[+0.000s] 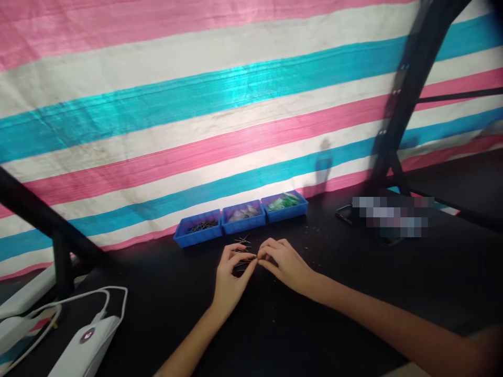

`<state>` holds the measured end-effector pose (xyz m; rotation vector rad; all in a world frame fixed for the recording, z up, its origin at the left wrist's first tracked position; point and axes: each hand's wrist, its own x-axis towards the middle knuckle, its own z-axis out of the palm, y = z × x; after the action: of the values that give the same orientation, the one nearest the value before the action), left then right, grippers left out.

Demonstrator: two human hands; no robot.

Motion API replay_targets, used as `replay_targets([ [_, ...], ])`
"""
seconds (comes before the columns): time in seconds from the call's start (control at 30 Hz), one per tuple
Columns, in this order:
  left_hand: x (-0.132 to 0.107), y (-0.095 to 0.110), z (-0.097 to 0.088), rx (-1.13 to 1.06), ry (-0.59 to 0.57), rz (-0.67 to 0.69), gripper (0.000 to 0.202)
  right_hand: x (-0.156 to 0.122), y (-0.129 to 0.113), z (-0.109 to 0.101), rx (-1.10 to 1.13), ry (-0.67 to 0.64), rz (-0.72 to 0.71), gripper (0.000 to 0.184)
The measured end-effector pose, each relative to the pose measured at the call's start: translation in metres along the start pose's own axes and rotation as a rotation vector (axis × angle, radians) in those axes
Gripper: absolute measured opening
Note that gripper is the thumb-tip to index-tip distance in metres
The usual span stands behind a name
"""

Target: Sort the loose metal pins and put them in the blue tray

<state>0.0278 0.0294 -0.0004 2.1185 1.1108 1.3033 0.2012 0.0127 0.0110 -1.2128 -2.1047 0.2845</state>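
Observation:
My left hand (230,280) and my right hand (283,263) meet over a black table (322,309), fingertips pinched together on a small thin pin-like part (251,255). A small scatter of similar thin dark pins (242,242) lies on the table just beyond the fingers. Behind them stand three small blue trays in a row: the left tray (198,229) holds dark pins, the middle tray (243,215) holds pale clear pieces, the right tray (285,204) holds green pieces.
A pink, white and teal striped sheet (220,104) hangs behind the table. Black frame bars (408,99) rise at the right and at the left (58,235). A white device with a white cable (86,340) lies at the lower left. A blurred object (389,214) sits at the right.

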Motion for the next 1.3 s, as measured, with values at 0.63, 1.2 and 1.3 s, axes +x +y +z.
replay_targets([
  [0.63,0.0,0.009,0.0,-0.03,-0.011,-0.063,0.012,0.006,0.01,-0.005,0.49,0.091,0.102,0.013],
  [1.2,-0.003,0.008,0.006,-0.007,-0.152,-0.006,0.01,0.0,0.005,-0.005,0.453,0.013,0.01,0.013],
  [1.3,-0.004,0.006,0.007,-0.015,-0.158,-0.033,0.01,0.002,0.007,-0.005,0.466,0.033,0.037,0.014],
])
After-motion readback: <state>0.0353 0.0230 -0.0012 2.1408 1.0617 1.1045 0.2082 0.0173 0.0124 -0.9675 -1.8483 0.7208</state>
